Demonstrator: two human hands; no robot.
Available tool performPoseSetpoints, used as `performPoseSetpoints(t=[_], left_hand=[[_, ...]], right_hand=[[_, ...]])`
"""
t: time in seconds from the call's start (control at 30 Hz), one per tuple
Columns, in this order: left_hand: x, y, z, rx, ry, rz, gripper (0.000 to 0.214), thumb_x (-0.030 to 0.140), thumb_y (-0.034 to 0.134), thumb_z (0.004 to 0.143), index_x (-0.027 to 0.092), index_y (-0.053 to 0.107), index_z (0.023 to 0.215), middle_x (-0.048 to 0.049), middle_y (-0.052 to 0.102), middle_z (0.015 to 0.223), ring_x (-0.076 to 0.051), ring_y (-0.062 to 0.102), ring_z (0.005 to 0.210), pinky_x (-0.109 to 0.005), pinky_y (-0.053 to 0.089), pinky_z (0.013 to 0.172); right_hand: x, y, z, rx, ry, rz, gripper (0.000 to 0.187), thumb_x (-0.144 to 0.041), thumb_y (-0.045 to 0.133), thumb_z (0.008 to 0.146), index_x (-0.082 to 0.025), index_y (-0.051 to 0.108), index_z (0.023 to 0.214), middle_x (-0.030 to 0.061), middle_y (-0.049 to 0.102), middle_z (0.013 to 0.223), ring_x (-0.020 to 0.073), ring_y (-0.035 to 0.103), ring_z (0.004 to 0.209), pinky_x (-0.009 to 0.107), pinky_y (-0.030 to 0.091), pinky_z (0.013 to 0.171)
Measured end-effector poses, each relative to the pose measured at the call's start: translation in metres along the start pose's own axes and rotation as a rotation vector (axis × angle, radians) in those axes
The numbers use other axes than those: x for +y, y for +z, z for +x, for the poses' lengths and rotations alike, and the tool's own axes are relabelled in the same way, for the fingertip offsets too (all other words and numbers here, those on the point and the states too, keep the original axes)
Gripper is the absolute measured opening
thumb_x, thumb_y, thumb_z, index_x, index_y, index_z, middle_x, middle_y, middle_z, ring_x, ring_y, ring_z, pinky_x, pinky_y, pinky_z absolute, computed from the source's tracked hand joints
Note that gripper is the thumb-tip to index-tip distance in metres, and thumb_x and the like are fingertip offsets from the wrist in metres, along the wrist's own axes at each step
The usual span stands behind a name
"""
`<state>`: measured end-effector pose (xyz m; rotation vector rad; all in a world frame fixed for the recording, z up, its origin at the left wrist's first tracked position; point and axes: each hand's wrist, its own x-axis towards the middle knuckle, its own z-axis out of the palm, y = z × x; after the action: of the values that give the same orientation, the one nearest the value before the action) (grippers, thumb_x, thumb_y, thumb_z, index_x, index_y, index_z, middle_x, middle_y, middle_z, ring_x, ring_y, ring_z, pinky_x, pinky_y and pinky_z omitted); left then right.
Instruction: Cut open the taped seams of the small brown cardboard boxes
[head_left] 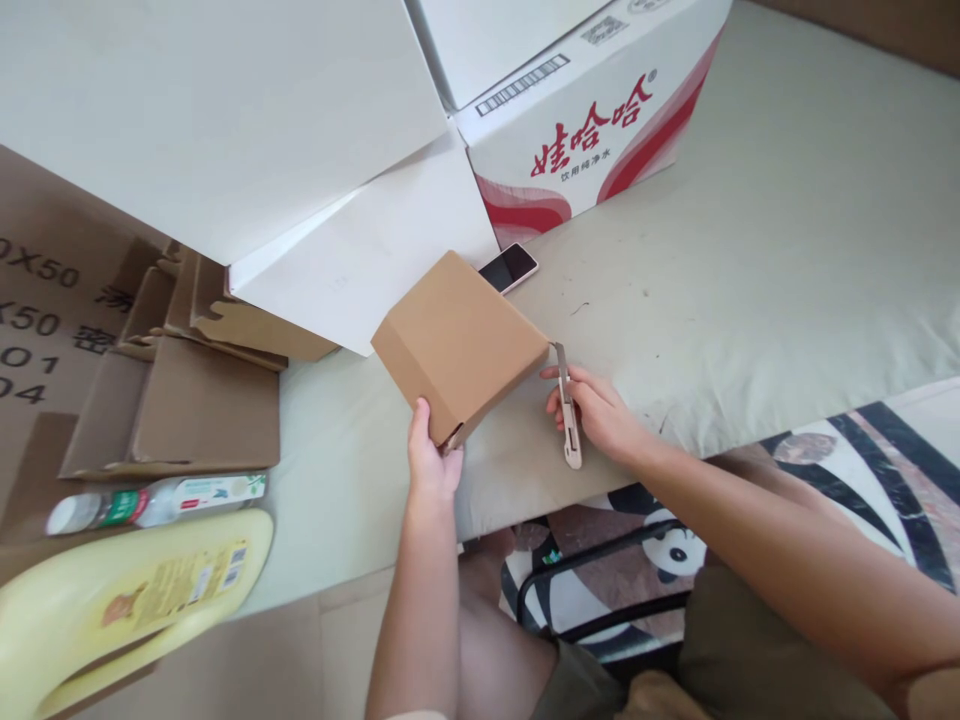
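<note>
A small brown cardboard box is gripped at its near left corner by my left hand, thumb on top and fingers underneath. My right hand is closed around a pale utility knife. The knife's blade is out and points away from me, its tip at or very near the box's right corner; I cannot tell whether it touches. Behind the box lies a phone with a dark screen, partly covered by the box.
A white carton with red print stands at the back, beside a large white box. On the left are brown cardboard pieces, a plastic bottle and a yellow jug. Light cloth covers the table.
</note>
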<state>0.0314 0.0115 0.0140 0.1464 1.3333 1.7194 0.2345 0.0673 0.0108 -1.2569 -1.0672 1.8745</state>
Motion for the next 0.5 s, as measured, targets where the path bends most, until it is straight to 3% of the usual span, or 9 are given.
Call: performPoseSetpoints(t=[0.5], left_hand=[[-0.0009,0.0014,0.0015,0.017,-0.008,-0.021,0.033,0.039,0.071,0.08,0.021,0.072,0.107,-0.0039,0.075,0.102,-0.017,0.07,0.084,-0.029,0.051,0.071]], right_hand=[[-0.0014,0.0023,-0.0012,0.0,-0.015,-0.102,0.023,-0.027,0.045,0.08,-0.023,0.055,0.1,-0.004,0.058,0.063,0.0129,0.053,0.054,0.026,0.048,0.053]])
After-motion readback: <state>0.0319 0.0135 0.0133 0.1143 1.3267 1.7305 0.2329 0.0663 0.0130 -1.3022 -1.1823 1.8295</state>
